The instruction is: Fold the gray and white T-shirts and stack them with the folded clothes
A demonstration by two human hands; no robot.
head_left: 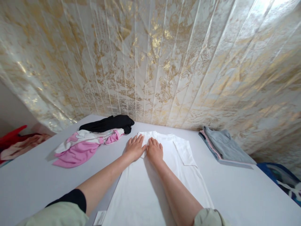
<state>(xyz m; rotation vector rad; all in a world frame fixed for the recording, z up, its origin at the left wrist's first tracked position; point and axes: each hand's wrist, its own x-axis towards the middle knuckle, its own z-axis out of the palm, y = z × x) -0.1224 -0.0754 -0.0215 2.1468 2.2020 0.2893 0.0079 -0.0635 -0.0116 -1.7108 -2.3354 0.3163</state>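
A white T-shirt (pixel 138 197) lies spread flat on the table, its neckline at the far end. On the right its sleeve is folded inward over the body. My left hand (pixel 135 147) rests flat on the shirt's upper left part, by the left sleeve, fingers stretched out. Beside it, my right hand (pixel 154 150) presses flat on the shirt's upper middle, the two hands nearly touching. Part of the left sleeve is hidden under my hands. Near the shirt's lower left edge shows a small white label (pixel 99 217).
A pink and white garment (pixel 82 147) and a black garment (pixel 107 124) lie loosely at the left on the white table (pixel 237 191). Folded clothes (pixel 225 146) are stacked at the right. Red and peach cloth (pixel 21 142) and a blue item (pixel 279 179) sit beyond the edges. A gold-patterned curtain (pixel 150 62) hangs behind.
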